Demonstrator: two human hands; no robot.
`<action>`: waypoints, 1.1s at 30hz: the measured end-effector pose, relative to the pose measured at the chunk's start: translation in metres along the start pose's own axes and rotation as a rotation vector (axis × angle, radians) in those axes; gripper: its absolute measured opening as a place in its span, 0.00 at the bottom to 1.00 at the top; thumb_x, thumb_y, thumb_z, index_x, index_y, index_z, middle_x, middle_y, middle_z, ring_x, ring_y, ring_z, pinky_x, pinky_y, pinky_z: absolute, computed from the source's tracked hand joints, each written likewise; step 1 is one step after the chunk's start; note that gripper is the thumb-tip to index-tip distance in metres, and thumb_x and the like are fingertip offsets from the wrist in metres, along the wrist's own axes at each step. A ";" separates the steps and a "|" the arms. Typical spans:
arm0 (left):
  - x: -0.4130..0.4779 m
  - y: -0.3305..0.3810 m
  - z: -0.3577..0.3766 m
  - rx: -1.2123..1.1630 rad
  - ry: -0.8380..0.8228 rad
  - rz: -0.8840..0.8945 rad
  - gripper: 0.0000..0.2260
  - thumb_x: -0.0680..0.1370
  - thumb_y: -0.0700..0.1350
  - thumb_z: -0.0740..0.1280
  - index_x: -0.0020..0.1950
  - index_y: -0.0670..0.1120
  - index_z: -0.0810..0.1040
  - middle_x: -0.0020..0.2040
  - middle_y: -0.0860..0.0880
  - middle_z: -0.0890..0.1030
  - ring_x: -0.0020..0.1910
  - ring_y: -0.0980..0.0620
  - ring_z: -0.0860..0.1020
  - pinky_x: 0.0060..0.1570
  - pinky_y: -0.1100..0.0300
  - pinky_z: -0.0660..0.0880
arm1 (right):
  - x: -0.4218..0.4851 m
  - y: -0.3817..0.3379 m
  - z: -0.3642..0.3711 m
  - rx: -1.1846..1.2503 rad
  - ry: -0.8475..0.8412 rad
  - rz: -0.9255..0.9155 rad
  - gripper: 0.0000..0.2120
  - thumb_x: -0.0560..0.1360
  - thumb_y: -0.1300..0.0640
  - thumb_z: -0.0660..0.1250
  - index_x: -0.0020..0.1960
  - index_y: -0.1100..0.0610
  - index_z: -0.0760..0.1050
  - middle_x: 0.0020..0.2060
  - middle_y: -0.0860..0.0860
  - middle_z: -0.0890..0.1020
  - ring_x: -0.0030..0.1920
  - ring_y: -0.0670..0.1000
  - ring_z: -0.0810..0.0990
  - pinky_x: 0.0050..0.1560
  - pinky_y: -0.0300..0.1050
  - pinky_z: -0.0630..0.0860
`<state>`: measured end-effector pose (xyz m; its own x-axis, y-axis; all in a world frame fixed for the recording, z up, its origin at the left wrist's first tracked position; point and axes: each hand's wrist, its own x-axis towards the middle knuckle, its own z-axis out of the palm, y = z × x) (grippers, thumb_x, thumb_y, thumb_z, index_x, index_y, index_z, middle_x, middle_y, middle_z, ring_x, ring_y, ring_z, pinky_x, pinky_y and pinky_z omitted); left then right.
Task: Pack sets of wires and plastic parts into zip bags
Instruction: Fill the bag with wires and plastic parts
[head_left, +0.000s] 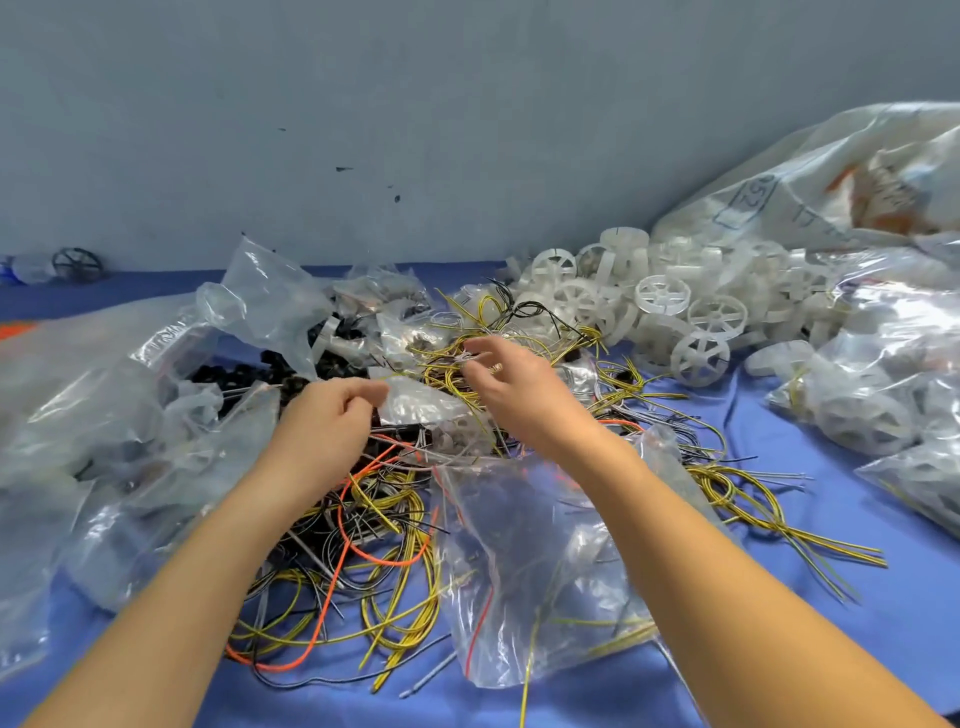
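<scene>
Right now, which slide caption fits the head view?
Left hand pinches a small clear plastic bag; right hand pinches tangled coloured wires beside white plastic wheels.

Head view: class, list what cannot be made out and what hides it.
Right hand: head view, motion blur hides whether it pinches any wires.
Large sack print: head view, folded, cut off by the right edge.
Small clear bag: head view, glare and the pinching left hand hide its contents.
Black parts: head view, covered by clear bags.

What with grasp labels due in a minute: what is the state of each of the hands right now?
Left hand: closed, pinching the edge of a small clear bag.
Right hand: closed, fingertips pinching thin wires above the pile.
</scene>
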<state>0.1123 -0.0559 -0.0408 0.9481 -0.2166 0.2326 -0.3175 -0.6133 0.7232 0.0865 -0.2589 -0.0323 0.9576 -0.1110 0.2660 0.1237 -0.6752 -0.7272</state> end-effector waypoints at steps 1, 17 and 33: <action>0.002 0.001 0.006 0.023 -0.014 0.016 0.18 0.80 0.37 0.57 0.64 0.46 0.79 0.60 0.50 0.81 0.61 0.54 0.76 0.61 0.58 0.69 | 0.005 0.006 -0.002 -0.027 0.031 0.044 0.18 0.81 0.51 0.59 0.69 0.52 0.71 0.61 0.51 0.78 0.60 0.51 0.77 0.62 0.54 0.74; -0.003 0.050 -0.028 -0.448 0.069 0.099 0.19 0.80 0.34 0.59 0.63 0.53 0.81 0.58 0.60 0.82 0.57 0.66 0.78 0.59 0.71 0.71 | 0.008 -0.021 0.011 -0.131 -0.308 -0.189 0.30 0.76 0.41 0.65 0.75 0.44 0.61 0.69 0.48 0.68 0.67 0.49 0.71 0.68 0.49 0.68; 0.002 0.002 -0.031 -0.573 0.048 -0.085 0.10 0.83 0.45 0.58 0.60 0.48 0.78 0.53 0.50 0.84 0.56 0.51 0.81 0.55 0.60 0.76 | -0.010 -0.052 -0.018 0.493 -0.156 -0.228 0.19 0.84 0.48 0.54 0.53 0.51 0.82 0.58 0.49 0.83 0.62 0.49 0.78 0.63 0.43 0.73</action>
<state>0.1141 -0.0342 -0.0189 0.9739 -0.1415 0.1776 -0.1944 -0.1153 0.9741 0.0661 -0.2357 0.0140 0.9150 0.1321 0.3813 0.4029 -0.2451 -0.8818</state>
